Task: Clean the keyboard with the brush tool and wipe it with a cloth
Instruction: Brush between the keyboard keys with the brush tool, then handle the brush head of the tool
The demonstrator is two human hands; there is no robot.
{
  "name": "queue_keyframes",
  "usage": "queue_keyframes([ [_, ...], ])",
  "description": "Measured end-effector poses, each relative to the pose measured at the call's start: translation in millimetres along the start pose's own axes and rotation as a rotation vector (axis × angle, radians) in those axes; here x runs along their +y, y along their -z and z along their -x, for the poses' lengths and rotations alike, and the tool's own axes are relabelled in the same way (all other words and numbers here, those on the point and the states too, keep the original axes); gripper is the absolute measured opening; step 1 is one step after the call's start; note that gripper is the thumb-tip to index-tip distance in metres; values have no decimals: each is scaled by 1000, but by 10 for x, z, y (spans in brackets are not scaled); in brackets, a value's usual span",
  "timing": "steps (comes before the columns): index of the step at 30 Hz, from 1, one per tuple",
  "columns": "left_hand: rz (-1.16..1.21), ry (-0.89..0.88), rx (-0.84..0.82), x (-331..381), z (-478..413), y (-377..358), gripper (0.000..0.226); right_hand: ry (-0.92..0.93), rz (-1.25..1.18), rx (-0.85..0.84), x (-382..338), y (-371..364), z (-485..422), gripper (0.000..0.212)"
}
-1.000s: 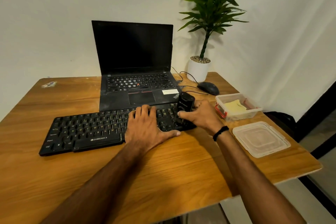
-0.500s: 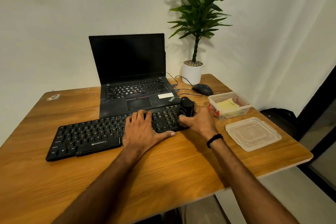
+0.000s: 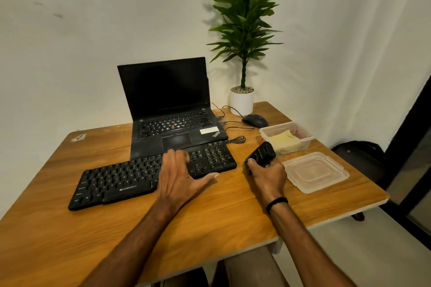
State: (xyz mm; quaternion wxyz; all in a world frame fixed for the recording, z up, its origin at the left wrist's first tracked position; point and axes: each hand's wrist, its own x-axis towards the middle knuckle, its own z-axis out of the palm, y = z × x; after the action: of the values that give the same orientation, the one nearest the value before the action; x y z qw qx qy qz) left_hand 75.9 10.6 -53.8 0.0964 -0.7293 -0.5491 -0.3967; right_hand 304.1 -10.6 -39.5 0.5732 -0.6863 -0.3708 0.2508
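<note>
A black keyboard [image 3: 130, 179] lies across the wooden table [image 3: 210, 228] in front of a laptop. My left hand [image 3: 179, 175] rests flat on its right-of-middle keys, fingers straight and thumb spread along the front edge. My right hand [image 3: 268, 175] grips the black brush tool [image 3: 262, 155] just right of the keyboard, off the keys and tilted toward a clear tub. That tub [image 3: 303, 141] holds a yellow cloth [image 3: 283, 140].
An open black laptop [image 3: 168, 109] stands behind the keyboard. A mouse [image 3: 254, 120] with its cables and a potted plant [image 3: 241, 100] sit at the back right. A clear lid [image 3: 314, 171] lies near the table's right edge, below the tub.
My right hand has lifted the brush tool off the keyboard's right end and carried it right, toward the tub. My left hand stays on the keys. The camera has tilted up.
</note>
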Motion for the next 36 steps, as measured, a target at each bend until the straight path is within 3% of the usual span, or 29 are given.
queue_keyframes([
  [7, 58, -88, 144, 59, 128, 32, 60, 3, -41, -18, 72, -3, 10, 70],
  [12, 111, 27, -10, 257, 207, -14, 47, -38, -205, -9, 46, 91, 74, 69],
  [15, 315, 139, -148, 559, 260, -53, 34, -52, -349, -29, 49, 154, 125, 74],
  [17, 454, 197, -262, 707, 270, -95, 43, -96, -497, -92, 54, 201, 144, 78],
  [19, 552, 217, -344, 761, 249, -163, 66, -165, -658, -190, 36, 251, 170, 75],
  [22, 760, 310, -387, 793, 200, -227, 83, -225, -762, -312, 29, 303, 206, 69],
  [27, 1107, 518, -316, 763, 144, -255, 75, -252, -733, -373, 43, 304, 211, 65],
  [34, 1313, 616, -178, 748, 100, -200, 78, -164, -502, -533, 42, 283, 236, 38],
  [36, 1340, 648, -143, 737, 106, -223, 72, -163, -469, -572, 63, 273, 225, 39],
])
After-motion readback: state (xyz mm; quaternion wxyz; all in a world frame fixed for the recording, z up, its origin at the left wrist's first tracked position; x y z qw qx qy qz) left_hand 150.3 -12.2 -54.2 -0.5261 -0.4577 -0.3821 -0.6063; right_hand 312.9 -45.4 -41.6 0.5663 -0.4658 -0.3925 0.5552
